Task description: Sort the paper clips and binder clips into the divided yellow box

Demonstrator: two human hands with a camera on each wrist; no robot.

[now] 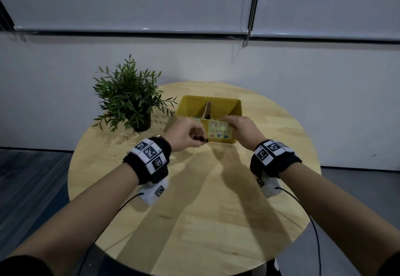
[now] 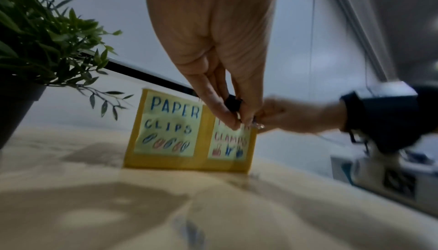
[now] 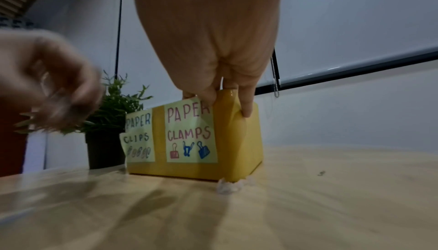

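Note:
The yellow box [image 1: 236, 108] stands at the back of the round table, split by a cardboard divider [image 1: 207, 109]. Its front carries two notes, "PAPER CLIPS" [image 2: 166, 126] on the left and "PAPER CLAMPS" [image 3: 190, 132] on the right. My left hand [image 1: 188, 134] hovers in front of the box and pinches a black binder clip [image 2: 233, 102] between thumb and fingers. My right hand [image 1: 240, 127] grips the box's front right corner, fingers over the rim [image 3: 227, 93]. Some coloured clips show inside the left compartment; the rest of the inside is hidden.
A potted green plant [image 1: 129, 98] in a black pot stands left of the box, close to my left hand. The wooden table [image 1: 194, 200] stretches toward me, crossed by my arms' shadows. A white wall runs behind the table. Cables hang from both wristbands.

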